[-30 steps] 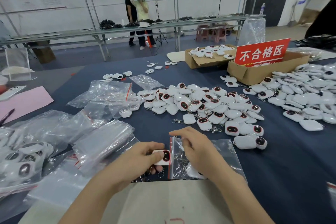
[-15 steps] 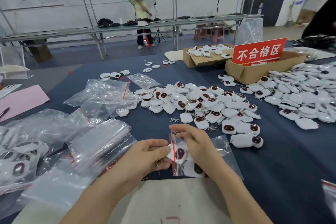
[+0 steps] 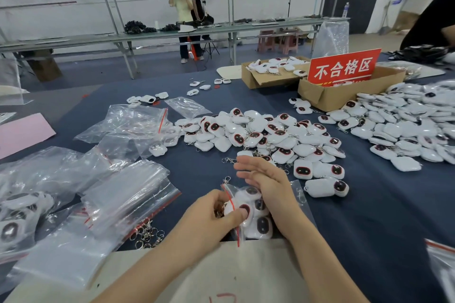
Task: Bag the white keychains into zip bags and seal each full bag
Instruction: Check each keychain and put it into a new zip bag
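Looking down, I see the blue table (image 3: 374,216) filling the frame and loose white keychains (image 3: 270,135) heaped at centre. At lower centre, my left hand (image 3: 211,216) pinches the part-filled zip bag (image 3: 261,225) at its mouth, while my right hand (image 3: 268,187) rests straight-fingered on it.

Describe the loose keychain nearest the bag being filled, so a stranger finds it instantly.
Start at the middle pile of white keychains on the blue table. Follow its near edge toward the right hand. The keychain lies just nearer than two others facing the camera, tipped sideways, dark face at its right end.
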